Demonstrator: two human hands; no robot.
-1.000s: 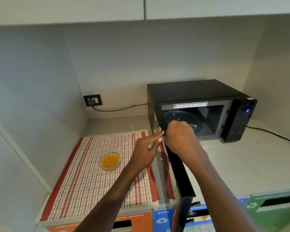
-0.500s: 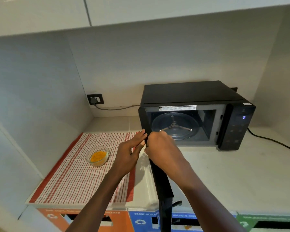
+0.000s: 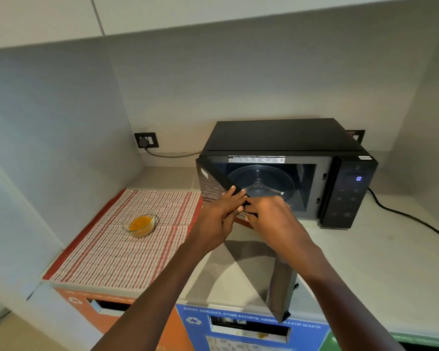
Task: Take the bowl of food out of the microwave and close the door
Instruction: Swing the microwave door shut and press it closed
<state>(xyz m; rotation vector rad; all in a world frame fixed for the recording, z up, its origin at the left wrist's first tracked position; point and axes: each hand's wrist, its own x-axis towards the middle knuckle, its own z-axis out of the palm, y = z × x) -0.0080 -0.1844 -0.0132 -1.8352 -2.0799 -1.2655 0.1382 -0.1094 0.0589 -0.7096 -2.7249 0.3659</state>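
1. Bowl (image 3: 141,223) of yellow food sits on the striped cloth (image 3: 117,252), on the counter (image 3: 380,262), well left of the microwave (image 3: 284,158).
2. Microwave door (image 3: 213,181) stands partly open, hinged at the left; the glass turntable (image 3: 261,183) inside is bare.
3. Left hand (image 3: 217,219) presses flat against the door's outer face, fingers together.
4. Right hand (image 3: 271,216) curls around the door's free edge, gripping it.
5. Both hands meet at that edge, touching.
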